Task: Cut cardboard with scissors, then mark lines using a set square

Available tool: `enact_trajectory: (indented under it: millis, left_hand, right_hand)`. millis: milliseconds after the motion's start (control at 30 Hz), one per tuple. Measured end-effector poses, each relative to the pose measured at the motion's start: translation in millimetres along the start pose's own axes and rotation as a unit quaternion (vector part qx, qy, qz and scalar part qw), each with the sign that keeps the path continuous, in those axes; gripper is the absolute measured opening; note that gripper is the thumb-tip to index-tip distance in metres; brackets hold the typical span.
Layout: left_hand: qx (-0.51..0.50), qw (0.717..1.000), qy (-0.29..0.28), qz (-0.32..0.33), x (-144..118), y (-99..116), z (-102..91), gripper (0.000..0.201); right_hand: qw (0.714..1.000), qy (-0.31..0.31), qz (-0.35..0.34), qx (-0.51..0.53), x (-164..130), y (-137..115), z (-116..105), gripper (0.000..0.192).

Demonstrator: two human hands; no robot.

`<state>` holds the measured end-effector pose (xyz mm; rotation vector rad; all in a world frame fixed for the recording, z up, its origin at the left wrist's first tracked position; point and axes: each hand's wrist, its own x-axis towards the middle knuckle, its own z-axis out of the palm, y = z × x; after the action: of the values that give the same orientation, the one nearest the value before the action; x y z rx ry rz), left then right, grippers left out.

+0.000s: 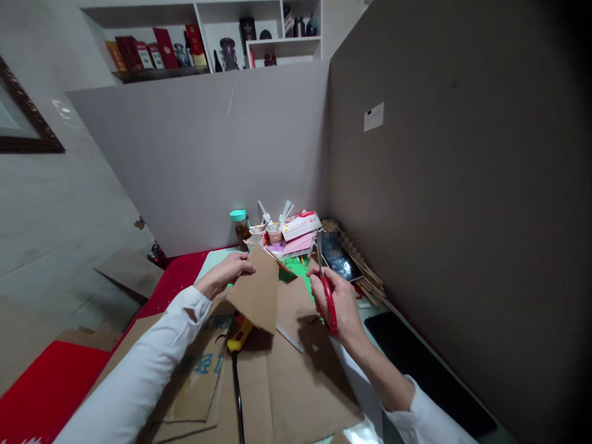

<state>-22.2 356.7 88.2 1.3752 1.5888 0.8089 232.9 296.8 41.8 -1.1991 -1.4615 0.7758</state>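
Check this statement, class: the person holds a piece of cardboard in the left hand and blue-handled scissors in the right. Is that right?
Not quite. In the head view the scissors in the right hand have red handles, not blue. The left hand does hold the piece of cardboard.

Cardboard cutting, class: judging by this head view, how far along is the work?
Done: the cardboard piece is already separate from the flat sheets on the table. In hand: the left hand lifts that piece, while the right hand grips red-handled scissors beside it, blades pointing up, not touching the card. Left: no cut is under way now, and no finished shape shows. A yellow tool lies unused below.
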Motion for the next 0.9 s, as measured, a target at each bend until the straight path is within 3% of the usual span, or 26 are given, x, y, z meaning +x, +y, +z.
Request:
enact_trajectory:
  millis: [100, 167, 267, 333, 467, 600, 800, 900]
  left_hand:
    - [-0.058, 0.996, 0.063, 0.04, -42.2, 0.4, -24.5, 0.03]
    - [-0.113, 0.978, 0.142, 0.102, -72.2, -3.5, -31.2, 0.03]
    - [-0.207, 0.914, 0.288, 0.2, -106.4, -12.1, -20.3, 0.036]
    - [-0.259, 0.881, 0.316, 0.236, -118.8, -18.0, -3.9, 0.041]
    - [-0.343, 0.87, 0.281, 0.218, -128.5, -32.7, 28.1, 0.043]
    - [-0.395, 0.878, 0.224, 0.151, -133.9, -54.6, 48.7, 0.037]
    - [-0.388, 0.921, 0.004, 0.034, -145.6, -67.2, 68.4, 0.044]
    - [-0.395, 0.918, -0.01, 0.032, -147.3, -61.3, 67.6, 0.047]
  right_hand:
    - [0.999, -0.029, 0.016, 0.029, -0.3, 3.0, 1.2, 0.026]
    - [0.995, -0.07, 0.025, 0.064, -3.7, 2.1, 5.2, 0.031]
    - [0.978, -0.157, 0.035, 0.133, -14.5, -6.0, 14.9, 0.04]
    - [0.961, -0.208, 0.041, 0.177, -23.4, -14.1, 21.2, 0.044]
    - [0.94, -0.253, 0.032, 0.226, -34.3, -27.0, 24.3, 0.041]
    - [0.946, -0.22, 0.009, 0.236, -31.9, -30.4, 17.3, 0.036]
    - [0.958, -0.192, 0.013, 0.213, -27.3, -25.4, 14.6, 0.04]
    - [0.967, -0.186, 0.024, 0.17, -24.0, -20.1, 14.5, 0.041]
